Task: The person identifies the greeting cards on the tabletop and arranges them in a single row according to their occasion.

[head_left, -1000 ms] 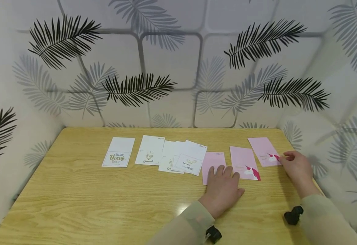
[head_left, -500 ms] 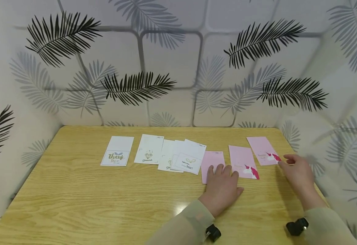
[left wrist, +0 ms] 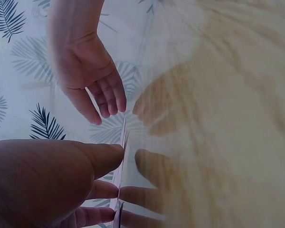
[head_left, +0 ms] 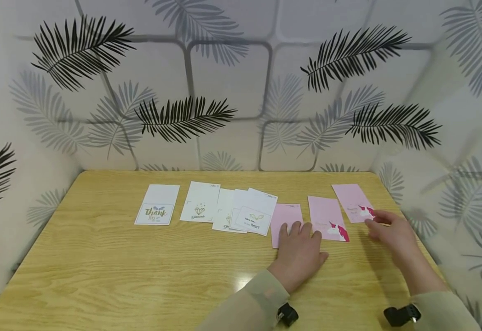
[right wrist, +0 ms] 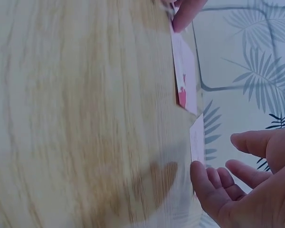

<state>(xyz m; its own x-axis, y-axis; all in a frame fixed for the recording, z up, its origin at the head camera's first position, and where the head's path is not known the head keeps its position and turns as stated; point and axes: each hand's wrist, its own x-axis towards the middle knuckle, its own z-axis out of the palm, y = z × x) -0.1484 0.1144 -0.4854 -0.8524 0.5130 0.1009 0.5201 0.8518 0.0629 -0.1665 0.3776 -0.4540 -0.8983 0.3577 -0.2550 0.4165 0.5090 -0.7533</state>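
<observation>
Yellow wooden desk, front open; near far edge, five white paper cards, three pink paper cards; left hand on one, right hand beside another, grips apart

The desk looks like smooth wood with a visible grain, glossy enough to throw back a bright patch of light. The 3 pink cards and the white cards look like smooth, matt paper. The sleeves are matt cloth, the 2 black wrist devices look like hard plastic, and the leaf-patterned wall appears smooth.
</observation>
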